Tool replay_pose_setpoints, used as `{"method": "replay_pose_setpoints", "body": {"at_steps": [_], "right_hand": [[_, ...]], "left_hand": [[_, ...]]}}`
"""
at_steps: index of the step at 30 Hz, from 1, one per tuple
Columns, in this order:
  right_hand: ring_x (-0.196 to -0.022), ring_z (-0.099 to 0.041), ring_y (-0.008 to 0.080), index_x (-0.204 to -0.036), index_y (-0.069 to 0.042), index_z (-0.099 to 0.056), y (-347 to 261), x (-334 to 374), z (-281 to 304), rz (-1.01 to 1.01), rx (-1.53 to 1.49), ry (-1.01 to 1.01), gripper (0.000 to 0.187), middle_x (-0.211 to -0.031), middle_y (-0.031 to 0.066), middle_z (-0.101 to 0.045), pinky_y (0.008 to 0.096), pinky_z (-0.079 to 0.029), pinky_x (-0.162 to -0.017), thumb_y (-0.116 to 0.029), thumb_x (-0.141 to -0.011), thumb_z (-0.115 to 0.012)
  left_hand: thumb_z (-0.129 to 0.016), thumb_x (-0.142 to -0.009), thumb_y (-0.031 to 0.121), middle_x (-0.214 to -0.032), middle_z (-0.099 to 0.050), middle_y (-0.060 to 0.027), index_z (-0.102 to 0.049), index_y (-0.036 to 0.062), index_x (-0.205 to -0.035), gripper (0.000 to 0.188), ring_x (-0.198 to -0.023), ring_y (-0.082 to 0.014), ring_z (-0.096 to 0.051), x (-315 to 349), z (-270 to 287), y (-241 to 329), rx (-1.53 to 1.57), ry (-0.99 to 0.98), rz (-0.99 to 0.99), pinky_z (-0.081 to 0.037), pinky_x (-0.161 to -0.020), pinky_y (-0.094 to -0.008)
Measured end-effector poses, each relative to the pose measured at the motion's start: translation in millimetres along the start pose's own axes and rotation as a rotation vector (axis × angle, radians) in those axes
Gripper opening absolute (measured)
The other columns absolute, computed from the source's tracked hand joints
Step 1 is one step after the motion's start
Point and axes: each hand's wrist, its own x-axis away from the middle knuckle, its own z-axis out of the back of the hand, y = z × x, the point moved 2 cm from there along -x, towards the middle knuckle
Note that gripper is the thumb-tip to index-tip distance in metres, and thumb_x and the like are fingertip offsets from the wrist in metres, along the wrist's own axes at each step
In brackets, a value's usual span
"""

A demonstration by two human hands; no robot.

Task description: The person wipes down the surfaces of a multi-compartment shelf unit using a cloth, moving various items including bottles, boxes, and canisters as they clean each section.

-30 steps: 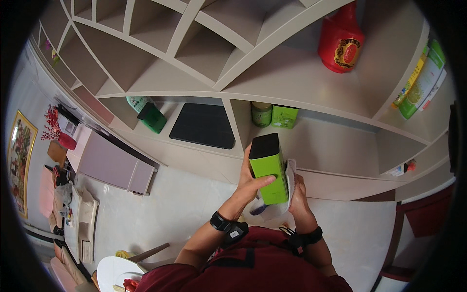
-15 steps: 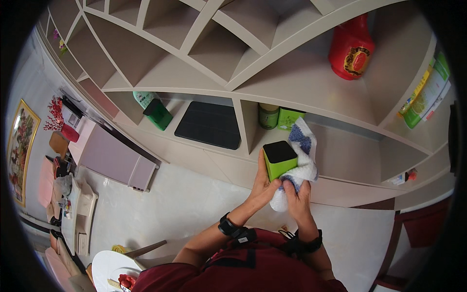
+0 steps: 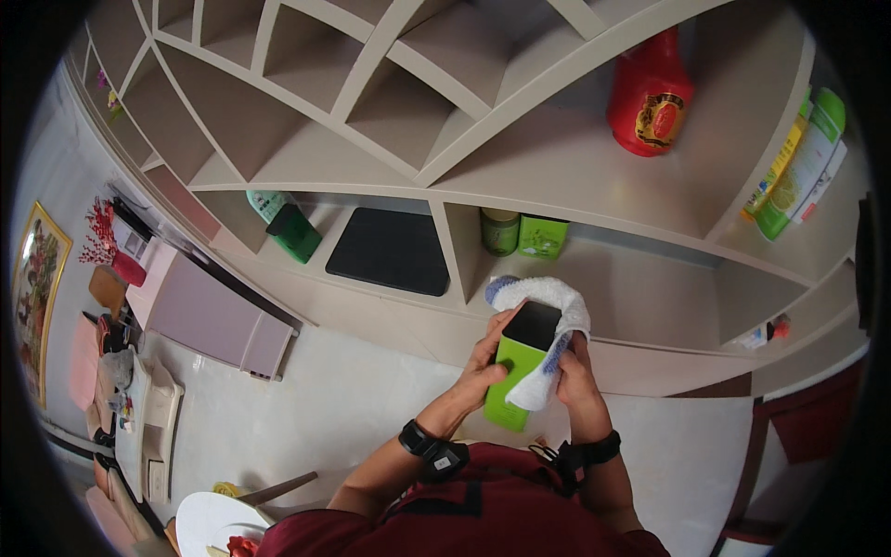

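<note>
A tall green box with a dark top stands tilted between my two hands, in front of the lower shelf. My left hand grips its left side, thumb on the front face. With my right hand I hold a white and blue cloth against the box's right side; the cloth also drapes behind the dark top. Some fingers of the right hand are hidden by the cloth. Behind, on the shelf, stand a green canister and a small green box.
The beige shelf unit spans the view ahead. It bears a red bottle, a dark flat panel, a green bottle and green and yellow packages. A lilac cabinet stands at left; a white round table is at lower left.
The box has come lower and tipped, so its long front face now shows. The cloth has moved from beside the box to wrap over its back and right side.
</note>
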Motion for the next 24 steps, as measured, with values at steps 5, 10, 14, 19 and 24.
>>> {"method": "replay_pose_setpoints", "body": {"at_steps": [5, 10, 14, 19, 24], "right_hand": [[-0.099, -0.049, 0.0161, -0.122, -0.005, -0.040, -4.7, 4.7, -2.2, 0.054, -0.032, 0.326, 0.046, -0.109, 0.0056, -0.051, 0.0282, -0.040, -0.088, -0.013, -0.081, -0.060], [-0.090, -0.055, 0.0126, -0.110, -0.009, -0.045, 7.3, 6.7, -5.9, 0.255, 0.140, 0.464, 0.025, -0.102, 0.0034, -0.056, 0.0299, -0.047, -0.078, -0.022, -0.090, -0.050], [-0.095, -0.051, 0.0123, -0.116, -0.005, -0.044, -15.7, 14.6, -14.6, 0.086, -0.092, 0.400, 0.030, -0.105, 0.0033, -0.053, 0.0280, -0.042, -0.084, -0.016, -0.089, -0.052], [-0.101, -0.049, 0.0134, -0.124, -0.004, -0.040, -18.2, 9.3, 6.9, -0.025, -0.054, 0.229, 0.040, -0.112, 0.0050, -0.052, 0.0267, -0.040, -0.087, -0.021, -0.090, -0.049], [-0.106, -0.046, 0.0156, -0.127, -0.001, -0.038, 19.7, -8.7, 51.4, -0.226, -0.125, -0.103, 0.042, -0.122, 0.0085, -0.046, 0.0270, -0.036, -0.092, -0.025, -0.093, -0.041]], "left_hand": [[-0.047, -0.089, 0.019, -0.117, -0.046, -0.0071, -0.041, 0.0006, -0.125, 0.041, -0.112, -0.0164, -0.039, -3.2, 5.0, 11.3, -0.355, 0.089, 0.011, -0.028, -0.096, -0.0287], [-0.037, -0.093, 0.037, -0.115, -0.047, -0.0100, -0.037, 0.0003, -0.124, 0.048, -0.110, -0.0161, -0.041, 1.5, -13.3, 5.0, -0.444, 0.396, -0.146, -0.032, -0.093, -0.0278], [-0.058, -0.083, 0.035, -0.119, -0.045, -0.0075, -0.032, 0.0036, -0.129, 0.062, -0.112, -0.0155, -0.040, 8.4, 3.2, -5.1, -0.445, 0.191, -0.106, -0.033, -0.094, -0.0286], [-0.060, -0.082, 0.026, -0.121, -0.043, -0.0045, -0.023, 0.0069, -0.135, 0.068, -0.112, -0.0127, -0.041, 8.8, 7.2, -15.2, -0.099, 0.152, 0.166, -0.036, -0.092, -0.0277], [-0.053, -0.087, 0.025, -0.121, -0.044, -0.0037, -0.022, 0.0089, -0.136, 0.060, -0.110, -0.0133, -0.043, 1.6, -0.9, -11.7, 0.073, 0.354, 0.247, -0.037, -0.093, -0.0275]]}}
